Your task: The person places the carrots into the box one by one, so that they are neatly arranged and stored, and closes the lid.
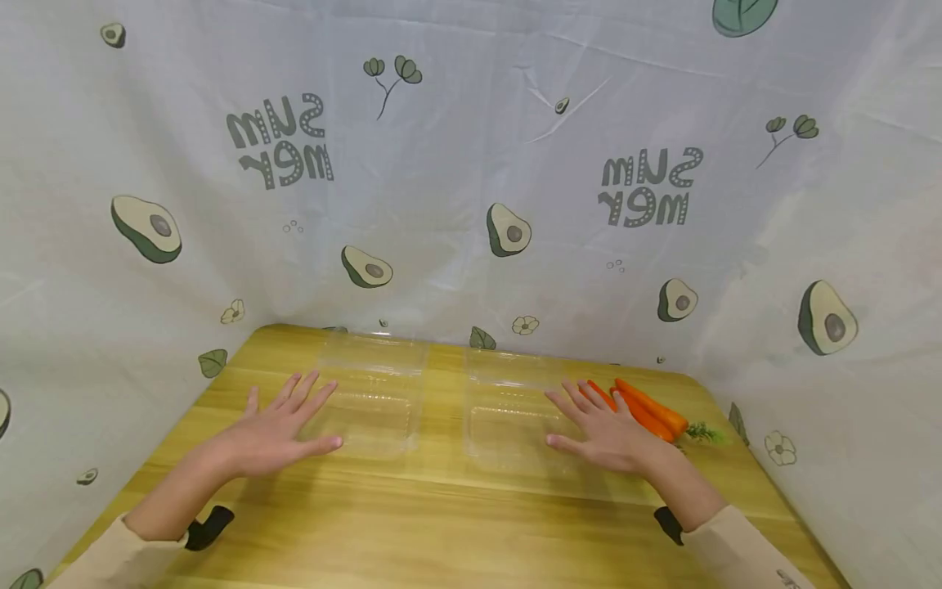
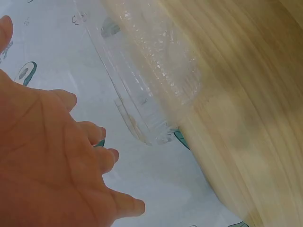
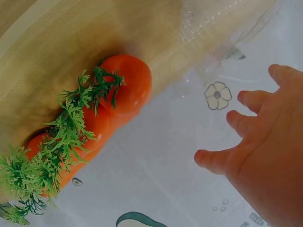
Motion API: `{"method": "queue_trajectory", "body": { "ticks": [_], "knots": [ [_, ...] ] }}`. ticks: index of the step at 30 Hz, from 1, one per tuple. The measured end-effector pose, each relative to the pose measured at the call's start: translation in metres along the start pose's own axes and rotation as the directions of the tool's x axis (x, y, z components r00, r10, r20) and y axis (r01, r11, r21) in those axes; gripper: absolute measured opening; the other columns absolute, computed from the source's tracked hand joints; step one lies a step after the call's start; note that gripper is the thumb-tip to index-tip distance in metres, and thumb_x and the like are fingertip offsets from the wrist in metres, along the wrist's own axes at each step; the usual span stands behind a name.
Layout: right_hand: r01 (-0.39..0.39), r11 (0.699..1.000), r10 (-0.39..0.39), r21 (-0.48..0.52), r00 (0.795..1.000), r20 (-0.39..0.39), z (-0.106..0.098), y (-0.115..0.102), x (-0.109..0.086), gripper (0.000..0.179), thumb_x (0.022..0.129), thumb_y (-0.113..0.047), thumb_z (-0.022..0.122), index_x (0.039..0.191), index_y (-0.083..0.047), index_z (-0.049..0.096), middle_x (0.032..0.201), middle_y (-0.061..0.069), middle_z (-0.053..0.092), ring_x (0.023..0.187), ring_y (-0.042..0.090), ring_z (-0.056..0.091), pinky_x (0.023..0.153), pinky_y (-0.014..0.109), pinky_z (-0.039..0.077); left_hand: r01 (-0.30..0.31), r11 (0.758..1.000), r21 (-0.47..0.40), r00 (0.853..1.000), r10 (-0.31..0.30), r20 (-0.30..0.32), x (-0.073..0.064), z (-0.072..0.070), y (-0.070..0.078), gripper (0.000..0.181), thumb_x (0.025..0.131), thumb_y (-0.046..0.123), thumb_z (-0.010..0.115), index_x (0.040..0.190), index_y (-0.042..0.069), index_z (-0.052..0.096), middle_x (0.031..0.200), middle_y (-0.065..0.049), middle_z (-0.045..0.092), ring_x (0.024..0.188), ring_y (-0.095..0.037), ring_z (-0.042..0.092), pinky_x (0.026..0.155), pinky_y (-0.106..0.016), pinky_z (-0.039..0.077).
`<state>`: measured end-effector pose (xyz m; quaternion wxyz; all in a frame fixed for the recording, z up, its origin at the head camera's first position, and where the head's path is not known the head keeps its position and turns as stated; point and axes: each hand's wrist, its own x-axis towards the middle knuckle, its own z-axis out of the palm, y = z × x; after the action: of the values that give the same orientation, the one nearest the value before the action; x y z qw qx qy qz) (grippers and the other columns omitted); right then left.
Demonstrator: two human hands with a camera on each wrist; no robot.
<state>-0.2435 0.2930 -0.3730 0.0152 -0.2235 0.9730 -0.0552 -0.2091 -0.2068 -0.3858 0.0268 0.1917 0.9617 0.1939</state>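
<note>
Both hands reach out over the table with fingers spread and hold nothing. My left hand (image 1: 272, 438) is beside a clear plastic container (image 1: 375, 417) on the left; that container (image 2: 161, 61) also shows in the left wrist view. Nearest to my right hand (image 1: 607, 433) are several orange carrots (image 1: 655, 409) with green leafy tops (image 1: 702, 432), lying at the right of the table. In the head view the hand hides part of them. A second clear container (image 1: 508, 425) stands to the left of the right hand, its right side partly covered by the fingers.
The wooden table (image 1: 383, 523) has its back edge against a white curtain (image 1: 441, 164) printed with avocados and lettering, which also encloses both sides. A black strap (image 1: 208, 528) is on the left wrist and another strap (image 1: 668, 523) on the right.
</note>
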Motion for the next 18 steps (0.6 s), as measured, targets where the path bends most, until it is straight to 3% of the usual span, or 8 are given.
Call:
{"method": "queue_trajectory", "body": {
  "ticks": [5, 10, 14, 18],
  "knots": [
    [0.026, 1.000, -0.026, -0.015, 0.999, -0.034, 0.003, 0.002, 0.004, 0.077, 0.096, -0.065, 0.051, 0.159, -0.024, 0.033, 0.162, 0.015, 0.034, 0.148, 0.045, 0.029, 0.110, 0.076, 0.017, 0.006, 1.000, 0.027, 1.000, -0.006, -0.021, 0.002, 0.000, -0.002, 0.086, 0.096, 0.066, 0.050, 0.162, 0.020, 0.022, 0.168, -0.020, 0.003, 0.152, -0.049, 0.005, 0.104, -0.083, -0.004],
    [0.053, 0.999, -0.053, -0.009, 0.996, -0.074, 0.005, 0.005, 0.005, 0.070, 0.095, -0.058, 0.059, 0.153, -0.021, 0.046, 0.152, 0.011, 0.050, 0.139, 0.039, 0.046, 0.107, 0.064, 0.039, 0.028, 0.997, 0.066, 0.995, -0.021, -0.097, 0.007, 0.001, -0.008, 0.086, 0.095, 0.068, 0.050, 0.159, 0.015, 0.032, 0.164, -0.024, 0.021, 0.148, -0.051, 0.020, 0.106, -0.080, 0.018],
    [0.039, 0.999, -0.039, -0.004, 0.994, -0.107, 0.004, 0.007, 0.005, 0.061, 0.096, -0.052, 0.063, 0.147, -0.020, 0.053, 0.145, 0.008, 0.057, 0.133, 0.035, 0.052, 0.103, 0.058, 0.045, 0.079, 0.996, 0.040, 0.980, -0.070, -0.187, 0.010, 0.000, -0.015, 0.082, 0.096, 0.067, 0.050, 0.153, 0.008, 0.042, 0.155, -0.025, 0.040, 0.140, -0.052, 0.037, 0.104, -0.072, 0.034],
    [0.026, 0.999, -0.022, 0.033, 0.993, -0.114, 0.002, 0.010, 0.004, 0.059, 0.097, -0.053, 0.060, 0.145, -0.020, 0.055, 0.142, 0.008, 0.059, 0.132, 0.036, 0.053, 0.102, 0.058, 0.046, 0.103, 0.995, -0.011, 0.966, -0.102, -0.237, 0.010, 0.000, -0.023, 0.071, 0.099, 0.057, 0.054, 0.148, 0.006, 0.049, 0.148, -0.026, 0.048, 0.135, -0.052, 0.043, 0.103, -0.070, 0.037]
  ]
}}
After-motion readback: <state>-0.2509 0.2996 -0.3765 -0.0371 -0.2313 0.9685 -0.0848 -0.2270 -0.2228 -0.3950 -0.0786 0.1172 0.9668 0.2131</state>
